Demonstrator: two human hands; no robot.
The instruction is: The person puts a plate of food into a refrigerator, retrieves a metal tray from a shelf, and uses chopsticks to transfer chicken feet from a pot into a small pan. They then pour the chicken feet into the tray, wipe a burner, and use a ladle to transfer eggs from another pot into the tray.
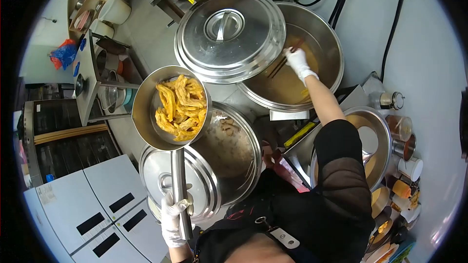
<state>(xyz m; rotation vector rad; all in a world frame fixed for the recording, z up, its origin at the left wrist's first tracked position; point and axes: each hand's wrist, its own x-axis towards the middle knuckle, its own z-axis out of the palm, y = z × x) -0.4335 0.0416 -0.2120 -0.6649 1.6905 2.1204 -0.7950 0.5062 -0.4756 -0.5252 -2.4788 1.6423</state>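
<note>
My left hand [171, 219], in a white glove, is wrapped round the long steel handle of a saucepan [141, 117]. Yellow, wrinkled strips of food [181, 107] are heaped in the saucepan, which is held over two pots. My right hand [298, 63], also gloved, is closed on dark chopsticks [278, 67] and reaches inside a large steel pot [336, 58]. Brownish broth [287, 87] fills the lower part of that pot, and the chopstick tips point down at it. A bit of yellow food shows at the broth's near edge.
A big steel lid [200, 34] partly covers the broth pot. Nearer me, another pot [256, 165] holds cloudy liquid with brown pieces, its lid [151, 165] pushed aside. A wide steel basin [385, 131] and several jars stand at right; a white cabinet [105, 170] is at lower left.
</note>
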